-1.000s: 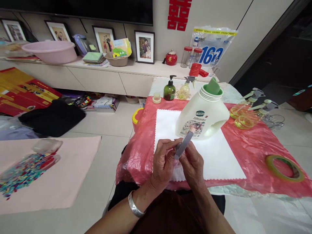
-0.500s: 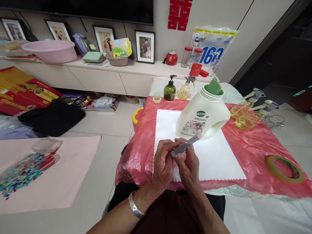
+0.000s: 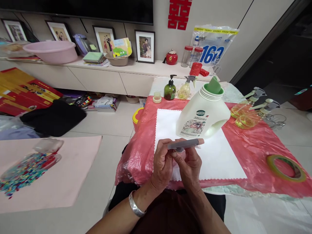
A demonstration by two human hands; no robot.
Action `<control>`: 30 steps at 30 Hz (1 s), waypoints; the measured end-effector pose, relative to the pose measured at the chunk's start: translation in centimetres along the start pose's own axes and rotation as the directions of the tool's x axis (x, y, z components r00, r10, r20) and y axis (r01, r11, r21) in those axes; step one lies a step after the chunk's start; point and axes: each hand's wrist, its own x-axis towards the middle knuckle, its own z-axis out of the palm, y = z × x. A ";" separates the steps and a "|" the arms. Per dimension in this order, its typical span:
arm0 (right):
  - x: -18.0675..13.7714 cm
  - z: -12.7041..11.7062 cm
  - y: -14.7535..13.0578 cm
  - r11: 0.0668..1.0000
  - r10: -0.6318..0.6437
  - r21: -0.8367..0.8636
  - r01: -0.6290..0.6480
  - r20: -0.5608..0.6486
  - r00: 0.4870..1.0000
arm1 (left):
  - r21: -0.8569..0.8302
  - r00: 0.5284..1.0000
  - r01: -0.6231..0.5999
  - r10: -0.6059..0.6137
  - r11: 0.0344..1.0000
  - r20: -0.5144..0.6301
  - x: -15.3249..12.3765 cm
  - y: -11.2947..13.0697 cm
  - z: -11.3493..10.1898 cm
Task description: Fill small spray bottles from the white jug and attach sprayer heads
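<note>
Both of my hands are closed around a small spray bottle [image 3: 184, 143] in front of my body. Its grey spray head with a pinkish nozzle points right. Under the head, its pinkish body is mostly hidden by my fingers. My left hand [image 3: 162, 162] grips it from the left, fingers up by the head. My right hand [image 3: 190, 167] wraps it from the right, thumb near the neck. Just beyond stands a large white detergent jug [image 3: 207, 109], with a green spout [image 3: 214, 86] in its mouth. The jug rests on a white scalloped sheet [image 3: 214, 162].
A green pump bottle [image 3: 170, 90], a spray bottle with yellow liquid [image 3: 184, 91] and a pale cap [image 3: 157, 97] stand at the back. Two more spray bottles [image 3: 253, 115] and a tape roll [image 3: 285, 167] are at right. Left, small colourful pieces [image 3: 26, 174] lie on a pink surface.
The spray head has turned in my hands: its nozzle pointed up and right before, and now lies nearly level to the right. My fingers have shifted slightly; the jug has not moved.
</note>
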 end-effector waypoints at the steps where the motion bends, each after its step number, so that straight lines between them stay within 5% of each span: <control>1: 0.1 -0.1 -0.2 1.000 -0.001 0.011 0.001 0.030 1.000 | 0.001 1.000 0.005 -0.005 1.000 -0.004 0.0 -0.1 0.0; 6: 0.5 -0.5 -1.2 0.998 -0.025 0.069 0.015 0.136 0.990 | 0.018 0.999 0.033 -0.032 0.999 -0.025 0.0 0.1 0.2; 20: -0.1 0.3 0.9 0.997 0.034 0.066 -0.029 -0.079 0.996 | -0.045 0.992 0.118 -0.115 0.992 0.055 0.0 0.9 -0.1; 30: 0.2 0.1 -0.6 0.988 -0.067 -0.133 0.074 0.056 0.996 | 0.073 0.994 0.102 -0.105 0.992 0.026 1.7 1.2 -0.1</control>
